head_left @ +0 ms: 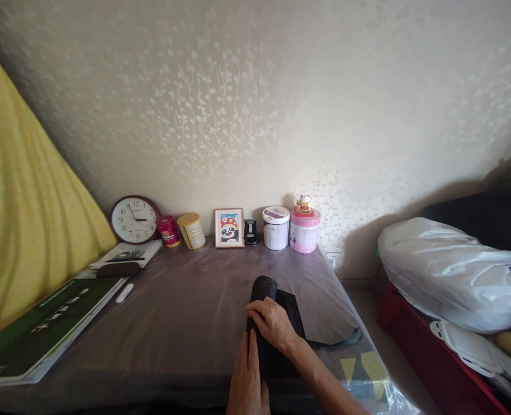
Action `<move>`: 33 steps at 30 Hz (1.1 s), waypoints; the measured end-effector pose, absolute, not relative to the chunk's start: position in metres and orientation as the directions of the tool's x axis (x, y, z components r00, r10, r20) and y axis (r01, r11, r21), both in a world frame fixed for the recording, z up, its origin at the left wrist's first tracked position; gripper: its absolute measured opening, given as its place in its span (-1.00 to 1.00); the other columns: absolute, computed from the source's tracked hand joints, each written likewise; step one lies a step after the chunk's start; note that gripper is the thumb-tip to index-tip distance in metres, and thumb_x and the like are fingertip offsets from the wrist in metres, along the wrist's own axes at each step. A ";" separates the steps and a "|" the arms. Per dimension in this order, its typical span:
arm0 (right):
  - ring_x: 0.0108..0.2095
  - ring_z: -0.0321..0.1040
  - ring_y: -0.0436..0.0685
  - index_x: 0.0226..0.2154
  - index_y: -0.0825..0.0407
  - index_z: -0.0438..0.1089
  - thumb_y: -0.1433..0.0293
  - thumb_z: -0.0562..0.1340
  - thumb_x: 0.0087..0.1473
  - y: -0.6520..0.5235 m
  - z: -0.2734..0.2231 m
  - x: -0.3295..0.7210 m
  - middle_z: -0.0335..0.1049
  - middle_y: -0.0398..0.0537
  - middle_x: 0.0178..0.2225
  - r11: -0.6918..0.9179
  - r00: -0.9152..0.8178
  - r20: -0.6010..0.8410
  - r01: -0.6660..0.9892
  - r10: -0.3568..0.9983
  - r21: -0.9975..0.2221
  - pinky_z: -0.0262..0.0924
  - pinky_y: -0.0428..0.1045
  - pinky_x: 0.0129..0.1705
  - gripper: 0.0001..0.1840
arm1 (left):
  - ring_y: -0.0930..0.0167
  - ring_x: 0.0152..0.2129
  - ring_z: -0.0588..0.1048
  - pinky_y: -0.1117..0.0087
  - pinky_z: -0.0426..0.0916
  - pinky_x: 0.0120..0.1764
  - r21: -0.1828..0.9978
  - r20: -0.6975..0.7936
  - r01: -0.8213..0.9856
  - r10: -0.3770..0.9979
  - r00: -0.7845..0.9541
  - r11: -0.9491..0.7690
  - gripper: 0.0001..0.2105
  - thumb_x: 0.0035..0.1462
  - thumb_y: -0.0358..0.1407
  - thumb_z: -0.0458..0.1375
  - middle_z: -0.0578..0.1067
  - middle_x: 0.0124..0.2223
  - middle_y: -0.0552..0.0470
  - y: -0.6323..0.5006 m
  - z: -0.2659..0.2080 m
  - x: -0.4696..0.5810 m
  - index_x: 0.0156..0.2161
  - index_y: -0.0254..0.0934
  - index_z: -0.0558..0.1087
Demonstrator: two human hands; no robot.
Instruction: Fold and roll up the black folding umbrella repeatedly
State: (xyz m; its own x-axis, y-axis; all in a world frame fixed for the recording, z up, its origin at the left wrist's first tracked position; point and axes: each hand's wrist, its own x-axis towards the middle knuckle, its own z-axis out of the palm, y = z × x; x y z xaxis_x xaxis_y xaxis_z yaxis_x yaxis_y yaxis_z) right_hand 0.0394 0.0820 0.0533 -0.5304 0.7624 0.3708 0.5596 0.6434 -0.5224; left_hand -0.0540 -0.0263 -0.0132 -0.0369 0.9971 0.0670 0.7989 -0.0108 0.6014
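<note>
A black rolled bundle (264, 286), apparently of thin cloth, lies lengthwise on the table, with a loose flat flap (290, 305) spread out at its right. My right hand (273, 324) comes in from the lower right and curls over the top of the roll, its fingers pointing left. Lower down, my left hand (245, 377) rests along the roll's left side with its fingers stretched out and pointing away from me. The near end of the bundle is partly hidden by my hands and forearm.
Against the wall stand a round clock (135, 219), a pink can (169, 231), a yellow can (191, 231), a framed panda picture (229, 228) and two white tubs (276, 229). A green book (52, 323) lies left. Beyond the right table edge is a white plastic bag (449, 274).
</note>
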 end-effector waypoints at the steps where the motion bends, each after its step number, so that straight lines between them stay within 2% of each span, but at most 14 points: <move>1: -0.25 0.32 0.02 -0.22 -0.05 0.40 0.37 0.02 0.18 0.080 0.051 0.042 0.49 -0.14 -0.29 0.678 -0.539 0.416 0.519 0.732 -0.520 0.15 -0.10 -0.16 -0.74 | 0.22 0.23 -0.06 0.18 0.01 0.18 0.627 0.071 0.779 0.996 -0.046 -0.009 -0.22 -0.19 -0.58 -0.06 -0.10 0.30 -0.26 -0.027 -0.014 -0.054 0.23 -0.46 -0.14; 3: -0.12 0.28 0.04 -0.23 -0.04 0.41 0.38 0.05 0.16 0.080 0.046 0.044 0.48 -0.13 -0.24 0.730 -0.554 0.479 0.465 0.681 -0.501 0.09 -0.03 -0.02 -0.76 | 0.25 0.23 -0.06 0.23 -0.02 0.19 0.664 0.085 0.748 0.994 -0.062 -0.010 -0.23 -0.20 -0.59 -0.08 -0.09 0.30 -0.25 -0.028 -0.013 -0.054 0.22 -0.50 -0.11; 6: 0.04 0.17 0.08 -0.26 -0.04 0.43 0.38 0.06 0.16 0.087 0.038 0.044 0.47 -0.12 -0.18 0.755 -0.583 0.483 0.456 0.653 -0.471 -0.11 0.12 0.14 -0.77 | 0.28 0.22 -0.03 0.28 -0.03 0.19 0.687 0.061 0.726 0.995 -0.084 0.019 -0.23 -0.21 -0.59 -0.09 -0.06 0.29 -0.24 -0.029 -0.007 -0.053 0.22 -0.53 -0.12; 8: 0.07 0.15 0.08 -0.27 -0.04 0.44 0.39 0.04 0.18 0.098 0.035 0.042 0.46 -0.12 -0.16 0.756 -0.595 0.469 0.468 0.652 -0.458 -0.20 0.17 0.18 -0.75 | 0.31 0.22 -0.02 0.31 -0.04 0.19 0.701 0.031 0.712 0.995 -0.093 0.045 -0.22 -0.22 -0.59 -0.08 -0.04 0.29 -0.21 -0.029 -0.003 -0.053 0.23 -0.51 -0.14; 13: 0.07 0.16 0.10 -0.30 -0.06 0.46 0.40 0.03 0.17 0.133 0.027 0.034 0.47 -0.13 -0.17 0.742 -0.586 0.456 0.504 0.670 -0.442 -0.25 0.20 0.18 -0.72 | 0.37 0.22 -0.03 0.38 -0.09 0.20 0.717 -0.003 0.694 0.996 -0.088 0.064 -0.22 -0.20 -0.58 -0.08 -0.05 0.29 -0.18 -0.029 0.001 -0.055 0.23 -0.52 -0.15; 17: 0.07 0.15 0.07 -0.30 -0.07 0.47 0.39 0.02 0.18 0.158 0.024 0.028 0.47 -0.13 -0.15 0.673 -0.525 0.421 0.565 0.739 -0.477 -0.17 0.12 0.17 -0.71 | 0.35 0.23 -0.04 0.36 -0.10 0.20 0.704 -0.024 0.707 0.997 -0.072 0.069 -0.22 -0.19 -0.58 -0.08 -0.06 0.30 -0.21 -0.028 0.001 -0.057 0.23 -0.55 -0.18; 21: -0.04 0.28 0.02 -0.22 -0.02 0.43 0.39 0.00 0.19 0.171 0.025 0.030 0.45 -0.08 -0.13 0.500 -0.359 0.349 0.667 0.866 -0.553 0.01 -0.04 0.08 -0.70 | 0.37 0.23 -0.05 0.37 -0.09 0.20 0.721 0.010 0.692 0.998 -0.058 0.033 -0.23 -0.18 -0.57 -0.09 -0.05 0.29 -0.21 -0.028 -0.002 -0.058 0.23 -0.54 -0.20; 27: -0.08 0.31 0.11 -0.12 0.11 0.35 0.38 -0.07 0.17 0.160 0.023 0.078 0.41 0.08 -0.13 0.244 -0.059 0.298 0.734 0.953 -0.634 0.11 -0.01 -0.01 -0.63 | 0.35 0.22 -0.01 0.27 -0.03 0.20 0.750 0.079 0.661 0.994 -0.070 -0.013 -0.29 -0.09 -0.54 -0.13 -0.03 0.28 -0.22 -0.030 -0.001 -0.057 0.23 -0.44 -0.22; 30: -0.11 0.34 0.12 -0.14 0.09 0.35 0.35 -0.07 0.15 0.143 0.019 0.108 0.42 0.07 -0.15 0.147 0.033 0.250 0.730 0.968 -0.667 0.14 -0.03 -0.07 -0.63 | 0.34 0.21 0.00 0.22 -0.04 0.21 0.778 0.064 0.628 0.994 -0.087 0.005 -0.30 -0.07 -0.53 -0.13 -0.02 0.27 -0.23 -0.032 0.007 -0.056 0.23 -0.41 -0.23; 33: -0.20 0.40 0.12 -0.20 0.05 0.38 0.31 -0.06 0.14 0.126 0.014 0.127 0.47 0.02 -0.27 0.081 0.070 0.188 0.721 0.980 -0.688 0.18 -0.04 -0.17 -0.64 | 0.31 0.21 0.00 0.18 -0.06 0.21 0.808 0.043 0.588 0.994 -0.099 0.024 -0.32 -0.05 -0.51 -0.13 -0.04 0.27 -0.26 -0.033 0.015 -0.056 0.22 -0.44 -0.23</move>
State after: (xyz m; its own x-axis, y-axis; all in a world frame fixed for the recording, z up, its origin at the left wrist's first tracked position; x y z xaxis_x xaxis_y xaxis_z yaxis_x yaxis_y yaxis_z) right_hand 0.1267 0.1259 0.0135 0.0698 0.9797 0.1880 0.7208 0.0807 -0.6885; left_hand -0.0558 -0.0326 0.0149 -0.0985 0.9942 0.0426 0.5882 0.0236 0.8084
